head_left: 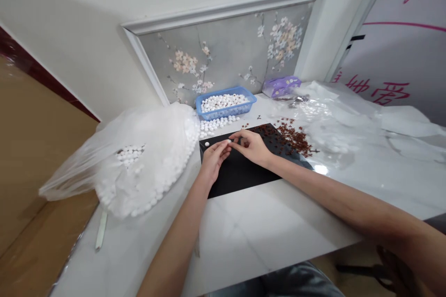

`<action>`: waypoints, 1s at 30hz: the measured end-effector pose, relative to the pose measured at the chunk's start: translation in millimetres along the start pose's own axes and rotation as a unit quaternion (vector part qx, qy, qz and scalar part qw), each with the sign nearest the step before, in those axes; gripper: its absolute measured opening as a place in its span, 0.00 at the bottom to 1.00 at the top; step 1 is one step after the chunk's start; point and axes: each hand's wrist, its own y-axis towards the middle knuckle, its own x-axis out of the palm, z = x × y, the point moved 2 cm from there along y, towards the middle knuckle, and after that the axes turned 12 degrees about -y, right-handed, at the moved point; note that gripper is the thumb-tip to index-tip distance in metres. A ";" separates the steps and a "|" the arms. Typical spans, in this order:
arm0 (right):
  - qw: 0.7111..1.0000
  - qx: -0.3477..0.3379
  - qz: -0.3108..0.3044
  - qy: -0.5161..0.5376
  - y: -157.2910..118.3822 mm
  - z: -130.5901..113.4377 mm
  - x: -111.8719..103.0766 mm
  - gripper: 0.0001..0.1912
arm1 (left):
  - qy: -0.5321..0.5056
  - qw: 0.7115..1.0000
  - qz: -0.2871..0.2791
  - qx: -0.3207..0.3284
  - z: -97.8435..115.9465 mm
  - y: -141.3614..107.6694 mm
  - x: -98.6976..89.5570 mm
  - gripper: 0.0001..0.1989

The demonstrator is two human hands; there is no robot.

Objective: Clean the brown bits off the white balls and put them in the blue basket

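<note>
Over the black mat (226,178), the left hand (215,157) and right hand (252,146) come together, fingertips meeting at a small white ball (229,141). The left pinches it; whether the right's fingers close on it or on something smaller, I cannot tell. A light, steady left pinch, with finer adjustments from the right, should serve best. From the hands, a lone ball (206,144) sits at nine o'clock, brown star-shaped pieces (294,139) spread around three, and a blue basket (252,98) of balls stands at twelve. Farther out, a bulging bag (153,181) crowds nine; crumpled clear plastic (327,116) at two could snag the pieces.
</note>
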 end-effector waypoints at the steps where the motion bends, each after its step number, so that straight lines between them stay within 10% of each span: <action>1: 1.000 -0.008 -0.002 -0.011 -0.2 -0.5 0.0 0.10 | -0.001 1.000 -0.002 0.001 0.1 -0.2 -0.1 0.05; 13: 0.993 -0.058 -0.069 -0.079 4.9 1.2 2.6 0.07 | 0.117 0.988 0.009 0.104 1.3 -0.5 -4.4 0.07; 15: 0.989 -0.037 -0.094 -0.108 13.4 5.3 6.6 0.10 | 0.228 0.955 0.016 0.191 7.7 -3.6 -6.1 0.06; 18: 0.976 0.028 -0.104 -0.189 31.3 9.8 18.3 0.11 | 0.447 0.829 0.030 0.334 18.2 -9.9 -6.7 0.04; 22: 0.960 0.084 -0.098 -0.249 57.6 7.4 43.1 0.14 | 0.599 0.700 0.069 0.382 22.7 -9.5 -11.6 0.02; 30: 0.957 0.090 -0.116 -0.249 76.6 -1.2 58.3 0.09 | 0.642 0.695 0.041 0.320 20.1 3.9 -26.2 0.05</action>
